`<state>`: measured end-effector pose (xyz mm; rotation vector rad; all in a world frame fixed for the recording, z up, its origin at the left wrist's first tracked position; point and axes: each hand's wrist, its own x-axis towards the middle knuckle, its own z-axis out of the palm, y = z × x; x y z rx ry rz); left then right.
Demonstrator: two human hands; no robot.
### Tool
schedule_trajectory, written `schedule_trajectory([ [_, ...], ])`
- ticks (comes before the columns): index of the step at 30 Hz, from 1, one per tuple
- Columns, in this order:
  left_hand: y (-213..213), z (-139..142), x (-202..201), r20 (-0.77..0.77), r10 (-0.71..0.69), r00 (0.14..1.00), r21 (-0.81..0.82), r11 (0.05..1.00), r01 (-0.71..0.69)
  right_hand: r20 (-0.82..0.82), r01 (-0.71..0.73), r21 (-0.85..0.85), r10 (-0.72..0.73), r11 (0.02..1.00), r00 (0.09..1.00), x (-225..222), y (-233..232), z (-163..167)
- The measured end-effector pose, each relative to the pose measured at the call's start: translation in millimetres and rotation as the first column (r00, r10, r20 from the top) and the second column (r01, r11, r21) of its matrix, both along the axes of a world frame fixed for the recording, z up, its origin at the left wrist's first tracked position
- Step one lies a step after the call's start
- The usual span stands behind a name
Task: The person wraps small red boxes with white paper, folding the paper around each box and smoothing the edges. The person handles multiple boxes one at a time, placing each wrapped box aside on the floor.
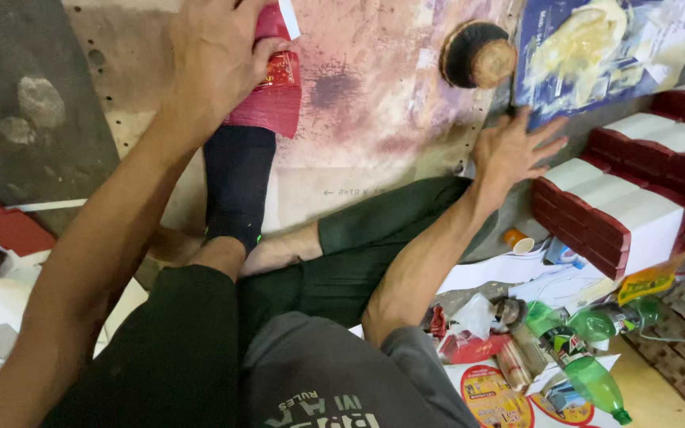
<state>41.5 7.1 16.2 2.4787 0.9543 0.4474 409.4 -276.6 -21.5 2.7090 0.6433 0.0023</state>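
Seated on the floor [33, 103], legs stretched over a stained pinkish board [374, 103]. Left hand [216, 59] closed around a red packet stack [273, 91], pressed down near the board's far edge just above the dark-socked foot [238, 186]. Right hand [513, 150] spread wide, holding nothing, fingers splayed beside the near end of the rows of red-and-white bundled stacks [620, 206] along the board's right side. Round dark brush [477, 54] and blue printed bag [596, 47] lying past that hand. Green bottles [588, 357] and wrappers at the near right. Judged to be mid-bundling: one stack held, next move likely fetching more from the right, needing a clean grip without toppling the rows.
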Motion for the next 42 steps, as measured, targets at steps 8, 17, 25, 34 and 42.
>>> schedule_trajectory([
  [8, 7, -8, -5, 0.019, 0.026, 0.999, -0.024, 0.999, -0.025, -0.090, -0.321, 0.811, 0.648, 0.488, 0.756, -133, 111, 37],
  [17, 11, -1, -4, 0.072, -0.013, 0.997, -0.002, 1.000, 0.013, -0.141, -0.626, 0.642, 0.870, 0.443, 0.472, -195, 196, 30],
  [25, 11, -5, -6, 0.081, -0.008, 0.997, -0.037, 0.999, 0.011, -0.157, -0.581, 0.680, 0.863, 0.447, 0.480, -201, 169, 11],
  [34, 11, -3, -5, 0.087, -0.018, 0.996, -0.044, 0.999, 0.022, -0.143, -0.631, 0.652, 0.885, 0.421, 0.443, -209, 158, 5],
  [42, 14, -8, -5, 0.151, 0.040, 0.988, -0.089, 0.996, -0.026, -0.277, -0.259, 0.828, 0.765, 0.497, 0.582, -209, 173, 1],
])
